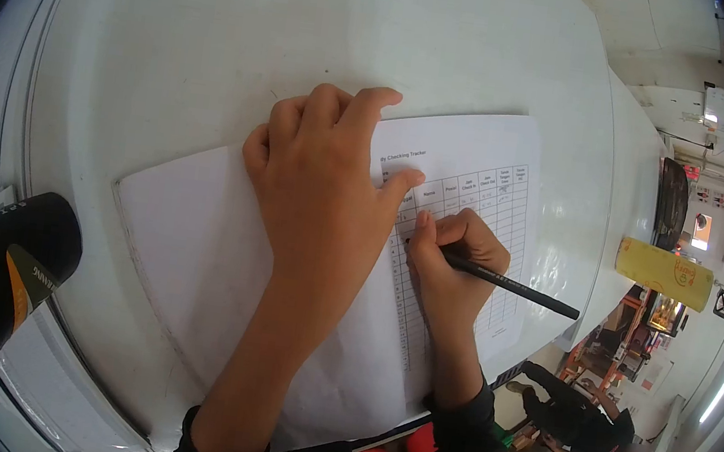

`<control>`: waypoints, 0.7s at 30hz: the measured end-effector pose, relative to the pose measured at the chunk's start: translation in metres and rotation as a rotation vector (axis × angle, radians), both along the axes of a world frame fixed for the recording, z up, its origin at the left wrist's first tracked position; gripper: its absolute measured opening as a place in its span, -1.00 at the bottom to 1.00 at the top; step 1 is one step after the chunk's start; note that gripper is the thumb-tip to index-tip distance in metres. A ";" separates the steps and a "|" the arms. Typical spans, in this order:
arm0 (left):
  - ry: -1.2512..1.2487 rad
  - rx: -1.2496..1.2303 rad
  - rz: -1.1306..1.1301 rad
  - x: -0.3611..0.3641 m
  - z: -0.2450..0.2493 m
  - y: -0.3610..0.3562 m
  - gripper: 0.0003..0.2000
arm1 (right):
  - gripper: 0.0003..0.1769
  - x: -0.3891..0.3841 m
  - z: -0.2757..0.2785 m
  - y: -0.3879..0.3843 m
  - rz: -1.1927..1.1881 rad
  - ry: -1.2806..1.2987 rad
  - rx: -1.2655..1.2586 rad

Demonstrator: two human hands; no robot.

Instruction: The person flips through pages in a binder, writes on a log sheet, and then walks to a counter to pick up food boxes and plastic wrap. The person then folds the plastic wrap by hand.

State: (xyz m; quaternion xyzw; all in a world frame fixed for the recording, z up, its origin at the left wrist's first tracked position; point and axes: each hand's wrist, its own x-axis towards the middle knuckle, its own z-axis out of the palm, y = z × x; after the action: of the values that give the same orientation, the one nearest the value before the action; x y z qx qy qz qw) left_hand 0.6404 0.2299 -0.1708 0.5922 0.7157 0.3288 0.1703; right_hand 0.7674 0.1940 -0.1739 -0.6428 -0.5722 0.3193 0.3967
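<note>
A printed form point(509, 208) with a ruled table lies on the white desk, and a few of its upper cells have handwriting. My left hand point(321, 153) rests palm down across the form's left side and the blank white sheet point(182, 222) beside it. Its thumb is stretched toward the Name column, and its fingers are apart and slightly bent, with nothing in them. My right hand point(462, 261) grips a black pen point(526, 291) over the table's left columns. The pen's back end points to the right; its tip is mostly hidden behind my fingers.
A black cylindrical object point(45, 232) with an orange-and-green label stands at the left edge, near stacked papers point(63, 379). On the far right is a yellow roll point(663, 274). A person in dark clothes point(582, 420) is in the room behind, near shelves.
</note>
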 end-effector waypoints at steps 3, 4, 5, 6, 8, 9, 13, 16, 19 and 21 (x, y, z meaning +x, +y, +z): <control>-0.005 0.010 0.003 0.001 -0.001 0.000 -0.49 | -0.70 0.000 0.000 0.000 0.002 -0.011 -0.005; -0.006 0.009 0.003 0.001 -0.001 0.000 -0.49 | -0.70 0.000 0.000 0.000 -0.013 0.004 -0.020; -0.003 0.010 0.005 0.000 0.000 -0.001 -0.49 | -0.70 -0.002 0.001 0.000 -0.012 0.004 -0.020; -0.001 0.011 0.006 0.000 0.000 -0.001 -0.49 | -0.70 -0.002 0.003 0.000 -0.003 -0.021 -0.011; -0.006 0.010 0.005 0.000 0.001 0.000 -0.49 | -0.71 -0.003 0.003 0.001 0.008 -0.046 -0.004; -0.010 0.008 0.003 0.000 0.000 -0.001 -0.49 | -0.71 -0.003 0.002 0.001 0.014 -0.076 0.024; -0.008 0.012 0.010 0.000 0.000 -0.001 -0.50 | -0.70 -0.004 0.001 0.000 0.005 -0.107 0.065; -0.005 0.020 0.008 0.001 0.000 -0.001 -0.50 | -0.70 -0.004 0.005 -0.001 -0.098 0.046 -0.045; -0.007 0.013 0.008 0.002 -0.001 -0.001 -0.49 | -0.69 -0.005 0.004 0.000 -0.065 -0.028 0.002; 0.005 0.009 0.008 0.002 -0.001 0.000 -0.49 | -0.69 -0.005 0.003 0.001 -0.054 -0.061 0.025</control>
State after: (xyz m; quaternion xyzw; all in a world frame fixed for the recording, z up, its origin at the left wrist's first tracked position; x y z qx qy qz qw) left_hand 0.6426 0.2296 -0.1715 0.5911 0.7169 0.3311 0.1646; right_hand 0.7628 0.1948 -0.1706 -0.6624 -0.5705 0.2814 0.3957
